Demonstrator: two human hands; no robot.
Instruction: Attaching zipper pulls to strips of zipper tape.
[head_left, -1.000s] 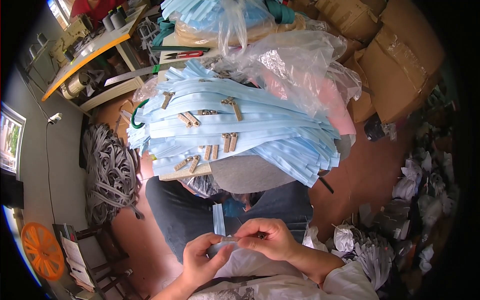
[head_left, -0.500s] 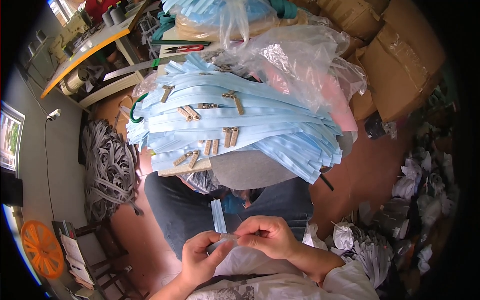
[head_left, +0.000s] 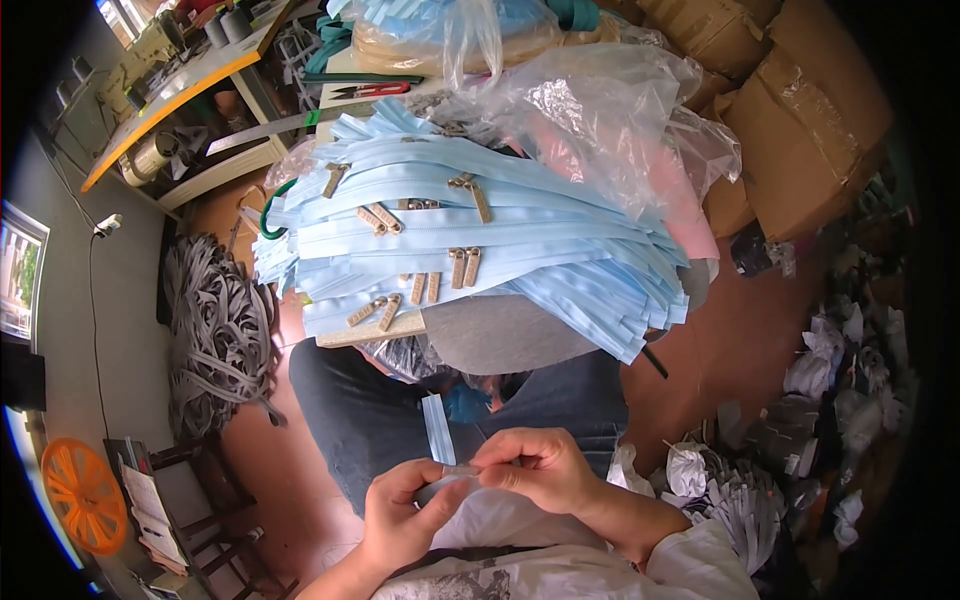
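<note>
Above my lap, my left hand (head_left: 408,510) pinches a light blue zipper (head_left: 438,430), whose free end sticks out past the fingers over my jeans. From the other side my right hand (head_left: 542,468) closes thumb and forefinger on the zipper's end, close against the left fingertips. Any small part between the fingers is hidden. Ahead of me, a thick pile of light blue zippers (head_left: 400,240) covers the work stand. Metal pull tabs (head_left: 464,268) lie on it, several in pairs.
Red-handled snips (head_left: 375,90) lie behind the pile. Clear plastic bags (head_left: 600,120) drape its far right side. Cardboard boxes (head_left: 800,140) stand at the right. A heap of grey strips (head_left: 220,330) is on the floor at left, near an orange wheel (head_left: 84,496).
My hands hold nearly the same pinch, with slight shifts of the fingers. The view has moved a little; the zipper pile stays as it was.
</note>
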